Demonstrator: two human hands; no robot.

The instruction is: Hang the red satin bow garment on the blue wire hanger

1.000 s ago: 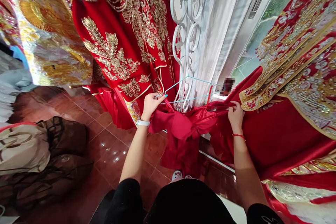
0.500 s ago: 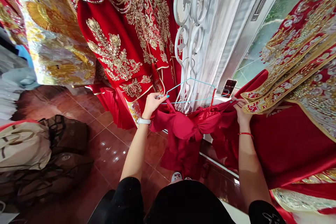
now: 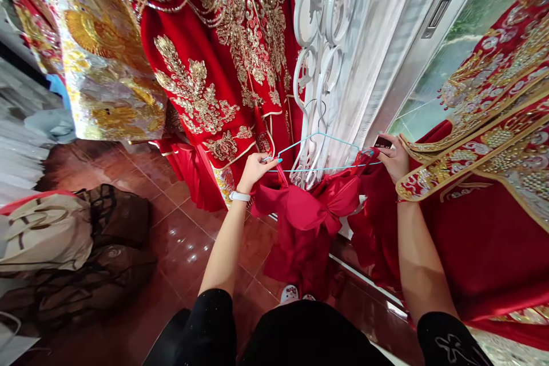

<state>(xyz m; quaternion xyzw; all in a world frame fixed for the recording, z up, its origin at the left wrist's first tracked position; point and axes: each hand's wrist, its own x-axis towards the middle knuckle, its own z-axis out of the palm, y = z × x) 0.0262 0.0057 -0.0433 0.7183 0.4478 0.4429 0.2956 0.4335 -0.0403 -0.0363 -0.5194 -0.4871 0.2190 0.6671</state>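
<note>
Nearest us, our hands are well apart. The left hand (image 3: 256, 171) pinches one end of a light-blue wire hanger (image 3: 326, 169), and the right hand (image 3: 393, 159) closes on the other end. Between them hangs a red satin dress (image 3: 305, 211), which looks light, soft and slippery, so we'd hold the hanger, not the cloth. Beyond stands a white scrolled rack (image 3: 309, 28).

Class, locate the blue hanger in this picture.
In the head view, the blue hanger hangs at centre from the white scrollwork rack, between the left hand and right hand, above the red dress.
</note>
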